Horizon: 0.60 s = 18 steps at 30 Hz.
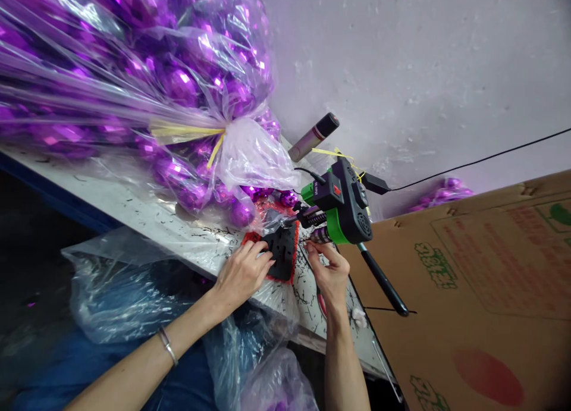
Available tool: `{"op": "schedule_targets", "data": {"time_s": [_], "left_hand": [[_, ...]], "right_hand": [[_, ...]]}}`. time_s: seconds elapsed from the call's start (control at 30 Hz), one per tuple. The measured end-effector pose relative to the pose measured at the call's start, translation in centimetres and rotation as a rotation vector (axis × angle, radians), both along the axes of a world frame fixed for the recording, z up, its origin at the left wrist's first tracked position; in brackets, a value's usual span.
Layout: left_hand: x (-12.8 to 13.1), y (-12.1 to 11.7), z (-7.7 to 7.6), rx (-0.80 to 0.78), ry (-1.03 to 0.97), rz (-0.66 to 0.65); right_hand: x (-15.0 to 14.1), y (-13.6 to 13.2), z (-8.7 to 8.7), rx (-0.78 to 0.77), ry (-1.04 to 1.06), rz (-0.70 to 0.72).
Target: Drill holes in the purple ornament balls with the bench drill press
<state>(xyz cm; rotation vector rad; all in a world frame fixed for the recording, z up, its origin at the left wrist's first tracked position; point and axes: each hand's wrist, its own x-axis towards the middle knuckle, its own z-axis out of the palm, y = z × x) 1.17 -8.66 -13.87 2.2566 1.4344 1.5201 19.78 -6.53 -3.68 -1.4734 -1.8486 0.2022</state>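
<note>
A small black and green bench machine like a mini drill press (348,206) stands on the table, with a red switch and a chuck-like tip (319,237). My right hand (329,274) is right below that tip, thumb and finger pinched together; whatever is between them is too small to make out. My left hand (244,268) lies at the near edge of a black slotted plate (283,253) edged in red, its fingers curled and close together. What those fingers hold, if anything, is hidden. Shiny purple balls (242,212) lie just beyond the plate.
Large clear bags of faceted purple balls (178,87), tied with yellow ribbon (187,132), fill the back left. A dark-capped cylinder (314,137) stands near the wall. A big cardboard box (464,292) is on the right. Black scraps litter the white table (196,235). Plastic film (120,286) covers my lap.
</note>
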Motion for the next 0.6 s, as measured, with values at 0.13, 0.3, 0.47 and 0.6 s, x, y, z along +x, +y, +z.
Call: {"op": "schedule_targets", "data": {"time_s": [0.13,0.3,0.47,0.6], "left_hand": [[0.0,0.0,0.1,0.013,-0.005,0.012],[0.0,0.0,0.2,0.012,0.01,0.014],[-0.1,0.0,0.3,0.026,0.013,0.02],[-0.2,0.0,0.2,0.008,0.031,0.006]], "right_hand": [[0.3,-0.3,-0.4,-0.022,0.06,-0.065],[0.2,0.3,-1.2,-0.241,0.269,0.032],[-0.1,1.1,-1.9,-0.157,0.267,0.011],[-0.1,1.2,-1.8,-0.05,0.09,0.036]]}}
